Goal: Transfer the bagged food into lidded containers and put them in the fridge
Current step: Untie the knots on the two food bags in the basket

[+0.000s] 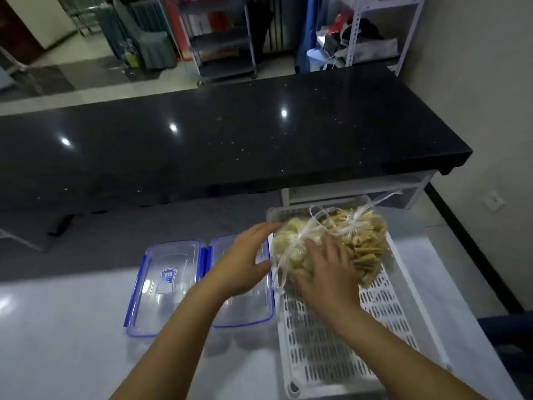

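Observation:
Two clear plastic bags of pale food lie at the far end of a white slotted tray (340, 350). The left bag (288, 249) holds light yellowish pieces, and the right bag (366, 241) holds tan strips. Both are tied with white string. My right hand (328, 272) rests on the near side of the left bag, fingers spread over it. My left hand (245, 261) hovers at that bag's left side, fingers apart and just touching it. Two clear containers with blue-clipped lids stand left of the tray: one (164, 287) further left, the other (245, 310) partly under my left hand.
A raised black countertop (230, 140) runs across behind the grey work surface (57, 327). A wall with a socket stands to the right. Metal shelving and a covered chair are in the room beyond.

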Available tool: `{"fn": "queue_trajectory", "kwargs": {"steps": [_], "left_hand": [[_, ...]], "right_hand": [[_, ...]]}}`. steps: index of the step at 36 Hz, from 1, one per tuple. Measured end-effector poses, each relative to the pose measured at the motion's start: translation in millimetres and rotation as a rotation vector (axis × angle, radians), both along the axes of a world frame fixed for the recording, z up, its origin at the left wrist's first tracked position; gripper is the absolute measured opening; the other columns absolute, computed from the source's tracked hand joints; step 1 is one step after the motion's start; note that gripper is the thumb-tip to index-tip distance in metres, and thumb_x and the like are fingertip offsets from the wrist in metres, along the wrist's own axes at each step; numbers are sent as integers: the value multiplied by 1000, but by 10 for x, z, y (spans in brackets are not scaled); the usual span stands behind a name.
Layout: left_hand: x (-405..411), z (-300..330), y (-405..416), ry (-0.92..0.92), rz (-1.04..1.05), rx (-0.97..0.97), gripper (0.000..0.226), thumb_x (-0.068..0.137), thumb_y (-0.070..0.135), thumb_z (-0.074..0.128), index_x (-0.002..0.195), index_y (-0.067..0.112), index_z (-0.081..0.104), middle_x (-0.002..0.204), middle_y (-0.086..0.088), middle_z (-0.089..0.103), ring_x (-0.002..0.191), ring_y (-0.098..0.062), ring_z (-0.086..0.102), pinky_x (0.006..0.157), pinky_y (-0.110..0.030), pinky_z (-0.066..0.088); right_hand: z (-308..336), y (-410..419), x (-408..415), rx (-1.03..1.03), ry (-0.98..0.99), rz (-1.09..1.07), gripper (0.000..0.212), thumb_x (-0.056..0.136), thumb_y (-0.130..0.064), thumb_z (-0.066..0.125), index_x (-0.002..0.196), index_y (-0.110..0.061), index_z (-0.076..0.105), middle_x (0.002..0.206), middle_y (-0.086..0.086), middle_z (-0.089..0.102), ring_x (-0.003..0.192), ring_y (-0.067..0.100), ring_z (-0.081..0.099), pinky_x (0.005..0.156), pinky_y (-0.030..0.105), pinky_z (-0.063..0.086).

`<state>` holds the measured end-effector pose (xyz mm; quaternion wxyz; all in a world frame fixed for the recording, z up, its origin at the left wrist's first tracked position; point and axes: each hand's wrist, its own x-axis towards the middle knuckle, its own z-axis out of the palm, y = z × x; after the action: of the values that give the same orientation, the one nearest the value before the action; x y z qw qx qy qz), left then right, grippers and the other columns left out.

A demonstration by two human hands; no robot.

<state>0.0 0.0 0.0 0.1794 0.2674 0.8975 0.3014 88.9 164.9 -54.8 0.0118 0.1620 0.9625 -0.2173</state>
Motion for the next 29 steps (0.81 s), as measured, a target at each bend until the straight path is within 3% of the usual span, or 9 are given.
{"fn": "queue_trajectory", "kwargs": {"steps": [3,8,11,14,18,23,29], "left_hand": [[-246,-40,144,42,-203,-212,86,88,13,68,154,40,20,162,10,22,149,-17,17,120,-35,21],[-530,-161,353,57,-332,-395,104,79,23,80,156,40,13,162,7,23,148,-24,19,119,-44,23],[-599,-175,424,48,-340,-379,106,76,30,84,154,43,15,160,8,30,145,-24,25,116,-44,25],[-609,-206,444,31,-347,-318,105,72,37,87,153,44,21,157,10,35,143,-20,32,117,-46,30],[-558,-224,420,13,-323,-288,104,72,34,86,153,42,22,157,9,35,141,-21,34,116,-48,31],[-463,-323,345,1,-281,-233,105,71,42,86,154,38,23,157,7,34,141,-19,35,116,-47,34],[-173,-413,340,71,-235,-263,97,74,44,82,153,37,26,154,7,36,137,-20,39,113,-42,36]], "right_hand": [[-56,-3,-21,5,40,5,69,89,-52,60,149,-26,35,160,11,22,147,36,18,115,48,29],[-171,-11,-7,-89,83,-5,72,86,-39,69,147,-27,34,161,7,16,148,33,10,110,48,41],[-186,4,3,-147,115,7,70,85,-30,72,146,-26,36,160,4,14,149,28,6,117,43,32],[-187,49,4,-217,151,6,65,86,-26,72,143,-27,40,160,0,14,149,23,3,116,32,17],[-220,96,16,-272,174,12,65,85,-22,72,143,-27,43,159,-3,16,148,17,2,115,29,13],[-265,116,80,-298,255,36,63,83,-18,74,139,-25,48,155,-4,20,146,17,9,118,35,25],[-271,365,282,-339,235,136,60,80,-29,75,136,-28,52,153,-4,23,145,21,21,113,47,37]]}}
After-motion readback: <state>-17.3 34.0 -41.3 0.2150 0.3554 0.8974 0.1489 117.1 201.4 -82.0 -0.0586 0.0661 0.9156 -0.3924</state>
